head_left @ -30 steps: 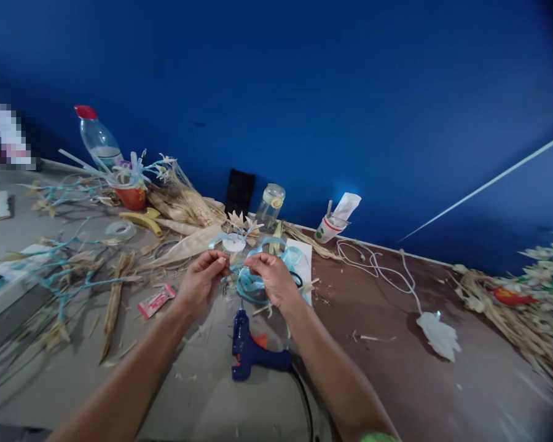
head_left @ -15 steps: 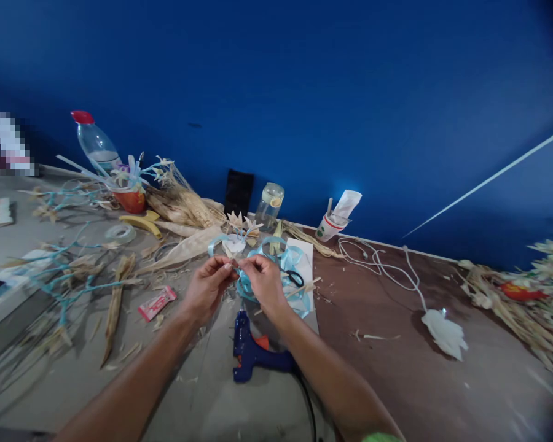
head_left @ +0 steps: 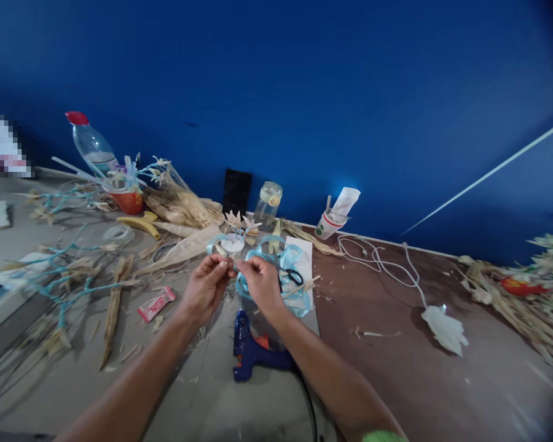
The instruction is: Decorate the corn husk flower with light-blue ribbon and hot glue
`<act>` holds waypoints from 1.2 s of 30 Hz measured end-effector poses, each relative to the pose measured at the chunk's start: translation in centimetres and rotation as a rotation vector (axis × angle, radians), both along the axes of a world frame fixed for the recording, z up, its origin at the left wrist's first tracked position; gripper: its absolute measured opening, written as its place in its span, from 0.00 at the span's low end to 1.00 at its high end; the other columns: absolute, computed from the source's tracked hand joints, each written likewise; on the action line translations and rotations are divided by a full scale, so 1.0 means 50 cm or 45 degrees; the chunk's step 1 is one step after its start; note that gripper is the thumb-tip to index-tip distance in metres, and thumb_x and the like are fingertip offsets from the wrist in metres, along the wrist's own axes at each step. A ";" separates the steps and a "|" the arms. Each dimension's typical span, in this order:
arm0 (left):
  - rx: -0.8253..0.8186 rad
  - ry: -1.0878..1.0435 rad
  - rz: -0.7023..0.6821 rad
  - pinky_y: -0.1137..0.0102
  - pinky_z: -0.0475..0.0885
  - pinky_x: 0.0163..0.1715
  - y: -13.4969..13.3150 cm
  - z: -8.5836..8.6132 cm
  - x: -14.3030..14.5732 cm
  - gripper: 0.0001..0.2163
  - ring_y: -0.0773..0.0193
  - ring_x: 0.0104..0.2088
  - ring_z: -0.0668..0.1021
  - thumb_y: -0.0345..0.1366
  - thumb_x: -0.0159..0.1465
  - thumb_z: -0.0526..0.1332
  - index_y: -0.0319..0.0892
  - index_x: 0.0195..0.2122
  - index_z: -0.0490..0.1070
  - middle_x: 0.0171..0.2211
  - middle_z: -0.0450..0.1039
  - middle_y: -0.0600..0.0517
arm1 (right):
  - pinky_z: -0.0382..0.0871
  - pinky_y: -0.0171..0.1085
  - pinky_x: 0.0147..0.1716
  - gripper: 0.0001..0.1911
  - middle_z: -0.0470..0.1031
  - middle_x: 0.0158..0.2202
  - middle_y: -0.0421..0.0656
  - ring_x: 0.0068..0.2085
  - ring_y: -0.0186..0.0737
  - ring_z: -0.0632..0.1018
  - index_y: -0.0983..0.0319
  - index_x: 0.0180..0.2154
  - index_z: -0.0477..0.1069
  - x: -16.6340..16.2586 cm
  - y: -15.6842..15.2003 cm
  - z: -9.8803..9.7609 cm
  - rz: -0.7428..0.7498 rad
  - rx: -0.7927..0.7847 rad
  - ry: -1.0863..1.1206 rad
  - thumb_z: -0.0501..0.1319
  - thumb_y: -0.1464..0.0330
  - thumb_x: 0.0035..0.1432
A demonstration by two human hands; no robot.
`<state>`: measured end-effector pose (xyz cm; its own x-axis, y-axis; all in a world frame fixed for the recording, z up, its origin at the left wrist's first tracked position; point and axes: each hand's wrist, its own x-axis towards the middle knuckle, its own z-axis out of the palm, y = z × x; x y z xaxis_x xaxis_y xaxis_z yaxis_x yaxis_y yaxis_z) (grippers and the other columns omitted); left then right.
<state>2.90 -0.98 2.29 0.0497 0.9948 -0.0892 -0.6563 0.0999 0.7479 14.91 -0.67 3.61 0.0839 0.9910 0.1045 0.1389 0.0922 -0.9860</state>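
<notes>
My left hand [head_left: 207, 285] and my right hand [head_left: 260, 282] meet close together over the middle of the table, fingertips pinched. Between them is a small pale piece, perhaps dried husk, too small to make out for sure. Just beyond my fingers a white roll [head_left: 233, 243] holds a flower with pale petals [head_left: 240, 222] upright. Light blue ribbon [head_left: 262, 248] curls behind and under my right hand, with black-handled scissors [head_left: 293, 277] beside it. A dark blue glue gun [head_left: 244, 353] lies on the table below my hands, partly behind my right forearm.
To the left lie blue-wrapped stems [head_left: 62, 294], dried husks [head_left: 117, 301], a pink packet [head_left: 156, 304] and yellow pliers-like tool [head_left: 141, 226]. A bottle [head_left: 92, 147], red cup [head_left: 126, 201], glass jar [head_left: 268, 205] and white cup [head_left: 329, 224] line the wall. A white lamp-like flower [head_left: 445, 330] trails a cable.
My fingers have shifted slightly around the small piece, and the left fingertips have opened a little away from the right. The view has tilted slightly; the glue gun stays put.
</notes>
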 end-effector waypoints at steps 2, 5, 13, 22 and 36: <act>-0.010 -0.014 -0.003 0.76 0.67 0.30 0.000 0.004 0.001 0.09 0.73 0.25 0.72 0.32 0.49 0.69 0.40 0.26 0.68 0.26 0.70 0.56 | 0.54 0.32 0.23 0.17 0.54 0.15 0.34 0.20 0.30 0.57 0.60 0.16 0.60 -0.003 0.002 -0.006 0.030 -0.086 0.107 0.59 0.59 0.49; -0.014 -0.005 0.007 0.76 0.67 0.28 0.001 0.006 0.001 0.09 0.74 0.25 0.71 0.32 0.49 0.69 0.40 0.27 0.68 0.26 0.69 0.56 | 0.52 0.32 0.21 0.19 0.54 0.14 0.34 0.19 0.30 0.56 0.60 0.15 0.60 -0.004 0.005 -0.014 0.054 -0.153 0.147 0.59 0.57 0.50; -0.026 -0.158 0.017 0.77 0.67 0.28 0.009 0.003 -0.015 0.08 0.75 0.23 0.69 0.29 0.50 0.68 0.40 0.27 0.68 0.26 0.68 0.56 | 0.64 0.36 0.36 0.11 0.69 0.29 0.42 0.31 0.35 0.69 0.60 0.32 0.71 0.031 0.004 0.017 0.074 0.233 -0.209 0.57 0.60 0.55; -0.036 -0.093 -0.044 0.77 0.68 0.28 0.004 0.002 -0.011 0.08 0.73 0.25 0.71 0.30 0.51 0.67 0.39 0.28 0.68 0.27 0.70 0.54 | 0.65 0.33 0.36 0.06 0.71 0.27 0.40 0.32 0.35 0.72 0.61 0.27 0.70 0.021 0.007 0.018 0.212 0.431 -0.349 0.57 0.70 0.54; -0.035 0.286 0.298 0.77 0.65 0.24 0.015 -0.009 -0.023 0.11 0.74 0.22 0.69 0.36 0.48 0.68 0.39 0.28 0.68 0.29 0.70 0.54 | 0.60 0.32 0.26 0.12 0.68 0.23 0.38 0.26 0.32 0.67 0.63 0.28 0.69 0.035 0.020 0.005 0.033 0.144 -0.079 0.57 0.61 0.54</act>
